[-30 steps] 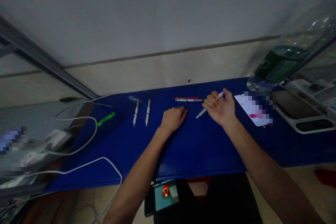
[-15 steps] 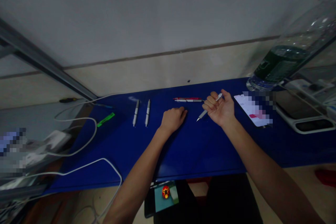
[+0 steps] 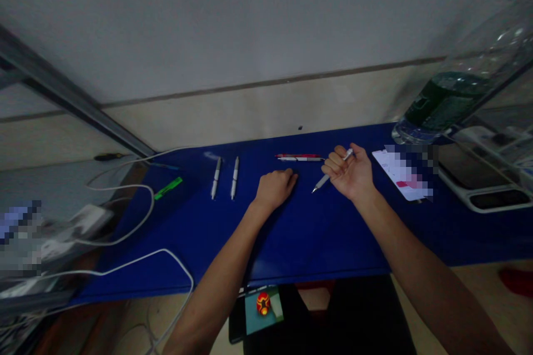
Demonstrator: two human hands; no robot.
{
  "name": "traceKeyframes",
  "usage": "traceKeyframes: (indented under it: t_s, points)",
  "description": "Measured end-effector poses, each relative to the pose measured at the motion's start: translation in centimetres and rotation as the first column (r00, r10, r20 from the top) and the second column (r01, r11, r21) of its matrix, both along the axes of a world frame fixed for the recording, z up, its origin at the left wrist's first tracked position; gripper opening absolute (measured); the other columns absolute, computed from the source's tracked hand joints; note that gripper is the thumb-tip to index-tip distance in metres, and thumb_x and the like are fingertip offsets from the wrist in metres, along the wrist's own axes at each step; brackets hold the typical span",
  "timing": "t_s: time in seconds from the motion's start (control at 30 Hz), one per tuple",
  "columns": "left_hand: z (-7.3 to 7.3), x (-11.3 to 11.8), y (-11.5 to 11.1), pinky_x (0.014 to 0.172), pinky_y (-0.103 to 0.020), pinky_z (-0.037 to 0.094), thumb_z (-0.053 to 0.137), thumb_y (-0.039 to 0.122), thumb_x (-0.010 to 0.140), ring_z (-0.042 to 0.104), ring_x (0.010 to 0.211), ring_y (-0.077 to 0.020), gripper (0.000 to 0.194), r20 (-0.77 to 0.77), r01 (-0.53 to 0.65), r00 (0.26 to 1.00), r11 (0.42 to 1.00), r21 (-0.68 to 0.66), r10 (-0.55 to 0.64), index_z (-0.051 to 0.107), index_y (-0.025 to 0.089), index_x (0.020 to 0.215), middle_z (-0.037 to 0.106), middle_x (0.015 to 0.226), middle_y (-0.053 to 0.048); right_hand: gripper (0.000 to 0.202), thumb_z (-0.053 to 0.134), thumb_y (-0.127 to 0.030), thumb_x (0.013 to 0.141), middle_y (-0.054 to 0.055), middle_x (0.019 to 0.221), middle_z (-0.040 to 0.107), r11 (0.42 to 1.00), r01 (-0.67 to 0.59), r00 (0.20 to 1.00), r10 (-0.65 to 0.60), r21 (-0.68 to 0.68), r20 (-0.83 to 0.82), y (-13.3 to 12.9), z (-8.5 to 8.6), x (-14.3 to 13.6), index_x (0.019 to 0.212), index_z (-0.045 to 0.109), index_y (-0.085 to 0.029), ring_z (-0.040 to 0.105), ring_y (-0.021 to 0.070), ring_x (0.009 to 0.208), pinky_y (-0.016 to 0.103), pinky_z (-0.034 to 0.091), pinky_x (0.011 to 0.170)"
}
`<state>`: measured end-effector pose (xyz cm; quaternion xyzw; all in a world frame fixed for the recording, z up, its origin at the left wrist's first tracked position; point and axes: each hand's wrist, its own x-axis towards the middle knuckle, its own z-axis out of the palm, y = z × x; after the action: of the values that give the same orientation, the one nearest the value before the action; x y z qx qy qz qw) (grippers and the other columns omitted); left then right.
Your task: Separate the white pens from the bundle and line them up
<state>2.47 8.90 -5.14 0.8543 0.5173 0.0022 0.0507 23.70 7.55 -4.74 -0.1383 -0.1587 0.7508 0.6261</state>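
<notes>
The right hand [image 3: 348, 172] is turned palm up, with its fingers curled in around a gray pen [image 3: 322, 181]. The pen is long, thin and round like a stick, with a smooth gray body and a small shiny tip. It lies slanted across the hand. Its tip points down and to the left, toward the near edge of the desk, and its pale top end shows up by the thumb. The pen is over the right half of the blue desk [image 3: 300, 238]. I cannot tell if the tip touches it.

The left hand [image 3: 275, 187] is back side up on the desk, fingers bent under. I cannot tell if it has hold of anything.

The desk top is flat, smooth and a bit shiny. Two gray and white pens [image 3: 235, 178] lie side by side to the left, apart, running from near to far. A red pen [image 3: 296, 156] and a white pen [image 3: 296, 159] lie sideways close together, just past the hands.
</notes>
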Motion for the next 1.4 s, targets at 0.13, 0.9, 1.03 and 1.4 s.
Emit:
traceKeyframes:
  t_s: [0.13, 0.9, 1.03, 1.4]
  points:
    - [-0.04, 0.03, 0.0, 0.071, -0.034, 0.05, 0.026, 0.048, 0.105, 0.07, 0.086, -0.026, 0.045, -0.001, 0.007, 1.0, 1.0, 0.012, -0.007, 0.062, 0.021, 0.102, 0.073, 0.095, -0.009, 0.038, 0.041, -0.04, 0.095, -0.007, 0.049, 0.021, 1.0, -0.015, 1.0, 0.015, -0.005, -0.005, -0.05, 0.08, -0.06, 0.064, 0.027, -0.023, 0.017, 0.0096, 0.043, 0.025, 0.027, 0.042]
    - [0.54, 0.1, -0.18, 0.074, -0.034, 0.05, 0.027, 0.046, 0.105, 0.069, 0.089, -0.0261, 0.044, 0.003, 0.004, 1.0, 1.0, -0.023, -0.004, 0.063, 0.021, 0.106, 0.072, 0.098, -0.01, 0.045, 0.043, -0.054, 0.094, -0.007, 0.048, 0.022, 0.998, -0.027, 0.998, 0.03, -0.049, 0.062, -0.1, 0.45, 0.01, 0.063, 0.031, -0.023, 0.02, 0.0099, 0.041, 0.025, 0.03, 0.041]
    - [0.45, 0.14, -0.15, 0.073, -0.033, 0.05, 0.027, 0.046, 0.105, 0.07, 0.088, -0.026, 0.044, -0.006, 0.0, 1.0, 1.0, -0.013, 0.0, 0.063, 0.021, 0.104, 0.073, 0.097, -0.009, 0.043, 0.041, -0.05, 0.095, -0.007, 0.048, 0.022, 0.998, -0.037, 0.998, 0.039, -0.045, 0.043, -0.15, 0.47, -0.05, 0.064, 0.03, -0.024, 0.018, 0.0103, 0.042, 0.025, 0.029, 0.041]
    - [0.49, 0.09, -0.2, 0.073, -0.033, 0.05, 0.026, 0.048, 0.105, 0.07, 0.088, -0.0256, 0.045, -0.002, -0.001, 1.0, 1.0, -0.015, 0.001, 0.062, 0.021, 0.104, 0.072, 0.098, -0.009, 0.04, 0.045, -0.044, 0.094, -0.008, 0.048, 0.021, 0.999, -0.019, 0.999, 0.021, -0.048, 0.044, -0.15, 0.46, 0.04, 0.064, 0.029, -0.023, 0.017, 0.0098, 0.041, 0.024, 0.028, 0.04]
